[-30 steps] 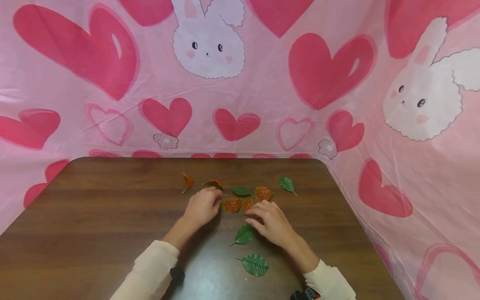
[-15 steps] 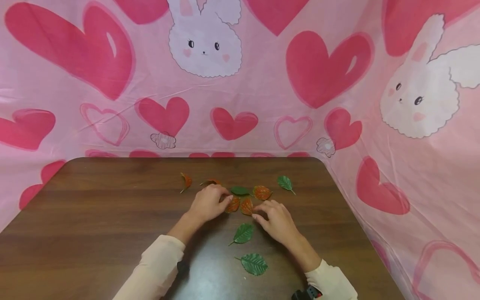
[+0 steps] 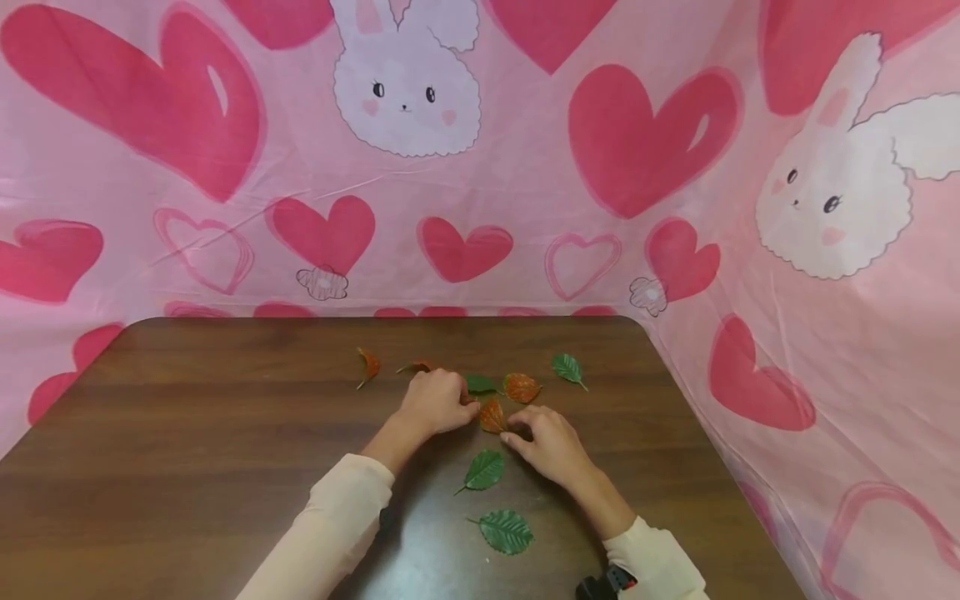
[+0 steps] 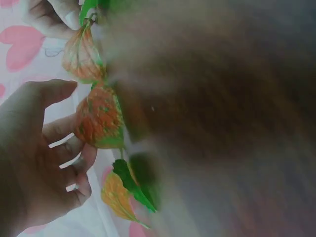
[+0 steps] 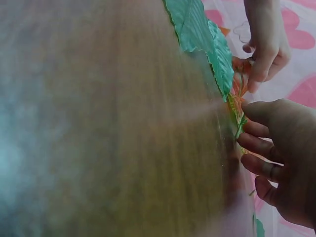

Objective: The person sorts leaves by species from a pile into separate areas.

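Note:
On the brown table lie several artificial leaves. My left hand is over an orange leaf, mostly hidden from the head view; the left wrist view shows my thumb apart from the fingers, which reach to its edge. My right hand rests just right of a second orange leaf, with thumb and fingertips around its stem end and a gap between them. Behind the hands lie a dark green leaf and another orange leaf.
Nearer me lie two green leaves, an upper leaf and a lower leaf. At the far left are two curled orange leaves, one and another. A green leaf lies far right. A pink heart-patterned cloth hangs behind.
My left hand has moved right, from beside the orange leaf to over it. My right fingers have shifted slightly off the second orange leaf toward its stem.

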`<state>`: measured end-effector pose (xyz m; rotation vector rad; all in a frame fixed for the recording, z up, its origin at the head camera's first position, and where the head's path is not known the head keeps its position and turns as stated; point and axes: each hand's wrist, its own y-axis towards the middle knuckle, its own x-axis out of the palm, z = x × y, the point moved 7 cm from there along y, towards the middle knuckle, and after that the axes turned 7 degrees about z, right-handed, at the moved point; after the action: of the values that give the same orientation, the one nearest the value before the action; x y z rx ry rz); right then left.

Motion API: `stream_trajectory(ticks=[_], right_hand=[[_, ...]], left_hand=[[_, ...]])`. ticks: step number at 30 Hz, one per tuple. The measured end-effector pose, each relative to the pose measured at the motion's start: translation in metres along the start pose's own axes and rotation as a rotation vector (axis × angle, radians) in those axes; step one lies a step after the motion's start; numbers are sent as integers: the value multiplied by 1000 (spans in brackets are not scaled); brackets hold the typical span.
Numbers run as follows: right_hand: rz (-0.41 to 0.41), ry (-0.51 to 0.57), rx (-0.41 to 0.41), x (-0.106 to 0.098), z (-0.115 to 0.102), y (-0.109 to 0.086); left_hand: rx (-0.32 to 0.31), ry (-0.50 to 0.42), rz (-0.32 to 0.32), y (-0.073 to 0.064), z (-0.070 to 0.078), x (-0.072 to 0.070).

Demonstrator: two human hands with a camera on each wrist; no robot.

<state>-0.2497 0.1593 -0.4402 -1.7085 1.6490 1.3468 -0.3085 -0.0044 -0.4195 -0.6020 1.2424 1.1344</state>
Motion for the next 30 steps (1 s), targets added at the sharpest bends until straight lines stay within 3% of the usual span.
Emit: stream_trajectory(ticks=[5,11,19,30], right_hand=[[6,6,-6,2,-1,2],[19,12,7,2,0,4],[26,28,-6,4,-4,6],[20,17,-24,8,-2,8]], left_hand=[[-35,35,-33,2,3,5],[-16,47,-66,4,6,14],[23,-125,-89,-1,7,16],[46,-246,-24,-7,4,5]])
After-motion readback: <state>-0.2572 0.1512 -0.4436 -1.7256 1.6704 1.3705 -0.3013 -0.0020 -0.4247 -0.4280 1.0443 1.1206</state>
